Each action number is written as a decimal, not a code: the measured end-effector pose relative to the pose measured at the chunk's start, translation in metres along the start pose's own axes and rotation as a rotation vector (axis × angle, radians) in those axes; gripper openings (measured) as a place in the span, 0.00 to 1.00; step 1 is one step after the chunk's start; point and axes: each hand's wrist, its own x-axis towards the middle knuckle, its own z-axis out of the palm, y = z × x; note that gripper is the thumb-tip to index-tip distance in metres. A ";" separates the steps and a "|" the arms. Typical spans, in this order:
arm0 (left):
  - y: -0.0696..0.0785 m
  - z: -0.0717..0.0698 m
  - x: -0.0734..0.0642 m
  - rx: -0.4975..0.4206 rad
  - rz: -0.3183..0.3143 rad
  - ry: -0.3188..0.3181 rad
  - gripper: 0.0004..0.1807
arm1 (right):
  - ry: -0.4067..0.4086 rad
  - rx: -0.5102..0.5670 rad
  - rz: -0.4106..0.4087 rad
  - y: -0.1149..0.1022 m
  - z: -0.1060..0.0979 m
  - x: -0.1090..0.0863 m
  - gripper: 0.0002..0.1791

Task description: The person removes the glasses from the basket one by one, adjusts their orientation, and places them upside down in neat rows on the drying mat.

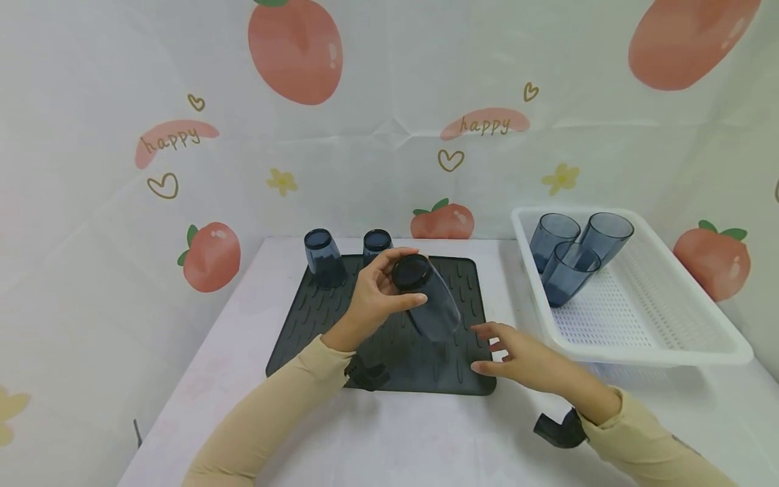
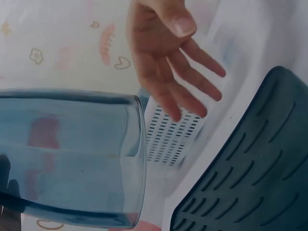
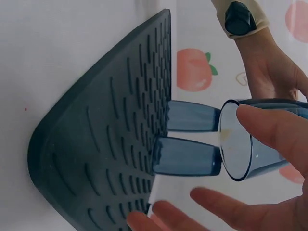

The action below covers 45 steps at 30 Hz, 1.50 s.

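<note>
My left hand (image 1: 379, 292) grips a blue tinted drinking glass (image 1: 439, 308) near its dark base, holding it tilted over the black ridged mat (image 1: 420, 365). Base up and mouth down, the glass leans toward the right; its open rim shows in the right wrist view. My right hand (image 1: 523, 357) is apart from the glass, over the mat's right edge, fingers spread and holding nothing. Two more glasses stand upside down at the back of the mat: one at the left (image 1: 325, 259), the other (image 1: 377, 243) partly behind my left hand.
At the right is a white perforated basket (image 1: 669, 331). Three blue glasses (image 1: 571, 270) stand mouth up in its left part. A white cloth covers the table (image 1: 426, 439), and a printed sheet (image 1: 377, 149) hangs behind it.
</note>
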 end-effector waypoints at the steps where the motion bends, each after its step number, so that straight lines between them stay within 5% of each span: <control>1: 0.000 0.000 0.000 0.004 -0.005 0.000 0.47 | -0.010 -0.007 -0.009 0.000 0.001 0.000 0.36; 17: 0.000 -0.007 0.003 0.093 -0.014 0.003 0.41 | -0.123 -0.042 -0.089 0.005 0.008 -0.002 0.16; 45: 0.008 -0.005 0.034 0.208 -0.041 0.046 0.37 | -0.193 -0.048 -0.076 0.013 0.014 -0.001 0.12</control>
